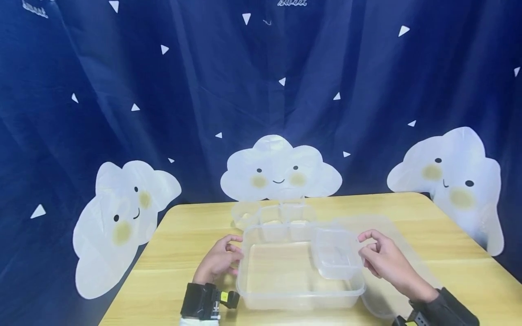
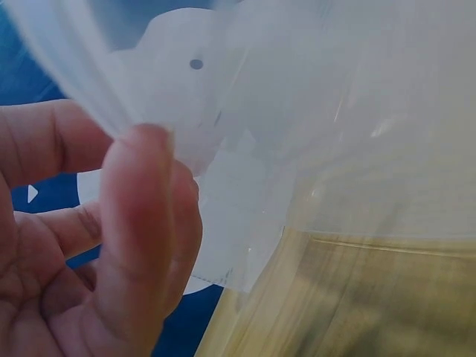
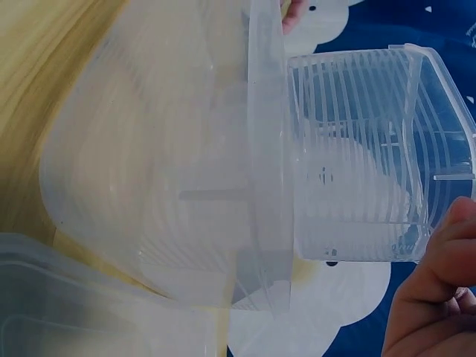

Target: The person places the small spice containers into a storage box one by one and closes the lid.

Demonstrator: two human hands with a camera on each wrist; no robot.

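Both hands sat low in the head frame on either side of the clear plastic bin point(image 1: 299, 271). Left hand point(image 1: 220, 262) rested against the bin's left wall; in the left wrist view its thumb point(image 2: 141, 223) pressed the thin rim, fingers curled behind, so it looked like a pinch on the edge. Right hand point(image 1: 385, 260) was just beside the small clear insert box point(image 1: 336, 253), which perched on the bin's right rim; in the right wrist view a fingertip point(image 3: 446, 253) touched the box's corner. Whether it really gripped I could not tell.

Bin was at center bottom on the wooden desk point(image 1: 448, 253), more clear containers point(image 1: 281, 217) behind it, a clear lid point(image 1: 379, 235) under its right side. Judged light, thin-walled, flexy, a bit slippery. Best held at rims or corners, not by squeezing the walls. Cloud curtain point(image 1: 281, 172) filled the background.
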